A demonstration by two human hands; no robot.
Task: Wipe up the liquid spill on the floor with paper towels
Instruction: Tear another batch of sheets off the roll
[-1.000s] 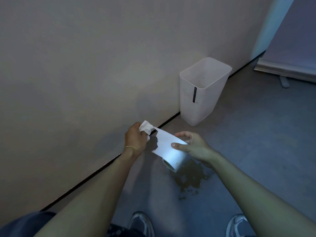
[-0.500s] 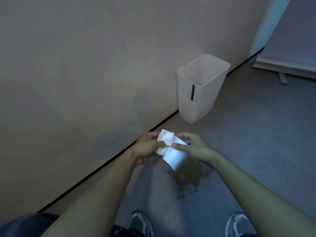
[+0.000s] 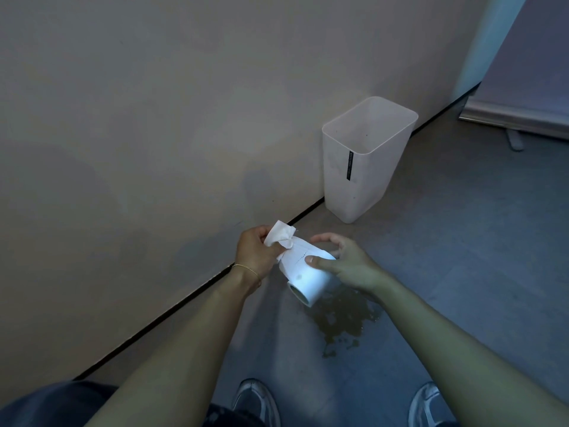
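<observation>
Head view: the person looks down at 2 bare forearms reaching forward over a grey floor (image 3: 462,241). The left hand (image 3: 255,251) has its fingers curled tight around a crumpled white sheet (image 3: 278,237), the bunched end of which sticks up above the knuckles. That sheet runs on, unbroken, to the white paper towel roll (image 3: 308,278), and a dotted perforation line shows across the stretch between the 2 hands. The right hand (image 3: 348,263) grips the roll from the right side, thumb pressed on the near top of it and the other fingers arched over its far edge. The roll is held in the air, tilted, with its cardboard core end facing down and toward the camera.

Below and just right of the roll lies the brown liquid spill (image 3: 341,315), an irregular puddle on the floor with small splashes trailing off its near edge. A thin gold bracelet (image 3: 246,268) circles the left wrist.

A translucent white plastic waste bin (image 3: 363,186) stands upright against the beige wall (image 3: 154,118), beyond the hands. The toes of 2 grey shoes (image 3: 257,402) show at the bottom edge. At the upper right is the metal base of a banner stand (image 3: 517,118).
</observation>
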